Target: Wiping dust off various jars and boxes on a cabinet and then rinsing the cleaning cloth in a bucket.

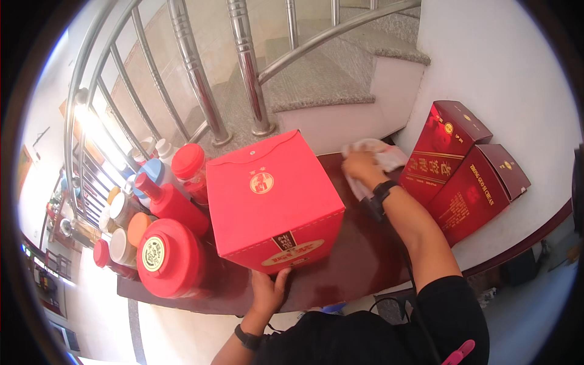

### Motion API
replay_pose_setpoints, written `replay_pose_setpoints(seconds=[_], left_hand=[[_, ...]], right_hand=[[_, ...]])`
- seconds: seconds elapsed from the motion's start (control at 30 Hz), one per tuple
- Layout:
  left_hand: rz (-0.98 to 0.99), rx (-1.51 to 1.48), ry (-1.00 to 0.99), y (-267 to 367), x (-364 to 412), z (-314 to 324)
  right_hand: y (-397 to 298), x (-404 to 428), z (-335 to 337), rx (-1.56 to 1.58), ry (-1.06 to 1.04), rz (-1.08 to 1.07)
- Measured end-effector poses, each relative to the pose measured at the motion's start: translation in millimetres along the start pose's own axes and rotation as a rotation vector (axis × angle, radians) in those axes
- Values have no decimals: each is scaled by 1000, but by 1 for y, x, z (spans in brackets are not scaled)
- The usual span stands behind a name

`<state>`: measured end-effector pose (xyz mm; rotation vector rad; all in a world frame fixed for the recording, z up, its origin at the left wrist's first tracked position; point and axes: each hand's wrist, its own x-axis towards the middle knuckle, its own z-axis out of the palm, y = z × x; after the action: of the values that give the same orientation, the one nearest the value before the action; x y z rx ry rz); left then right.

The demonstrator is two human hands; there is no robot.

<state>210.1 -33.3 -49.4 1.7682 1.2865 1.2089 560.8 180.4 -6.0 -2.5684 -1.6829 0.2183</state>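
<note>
A pale cloth point(382, 154) lies bunched under my right hand point(360, 165), which grips it against the dark red glossy tabletop point(360, 255) near the back edge; the hand is a little blurred. My left hand point(268, 290) touches the lower front of a large red cardboard box point(273, 196), thumb and fingers apart, with some fingertips hidden beneath or behind it. Two tall dark red gift boxes point(438, 150) point(477, 196) lean near the white wall, right of the cloth. A big round red lidded container point(171, 258) stands left of the large box.
Left on the tabletop crowd a red bottle point(171, 200), a red-lidded jar point(188, 163), a blue-lidded container point(150, 175) and several other jars. Behind rise a steel stair railing point(248, 68) and granite steps point(319, 86). A white wall point(497, 77) borders the right side.
</note>
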Motion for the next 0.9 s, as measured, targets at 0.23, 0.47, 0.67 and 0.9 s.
replay_pose_setpoints(seconds=[0.23, 0.47, 0.67, 0.9], left_hand=[[109, 65, -6, -1, 5, -1], [132, 5, -1, 1, 5, -12], [326, -257, 140, 58, 37, -40], [604, -70, 243, 119, 85, -64]], right_hand=[[-52, -112, -12, 392, 69, -1130], [4, -102, -13, 552, 58, -688], [10, -157, -158, 1109, 357, -798], [-98, -202, -242, 438, 309, -1285]])
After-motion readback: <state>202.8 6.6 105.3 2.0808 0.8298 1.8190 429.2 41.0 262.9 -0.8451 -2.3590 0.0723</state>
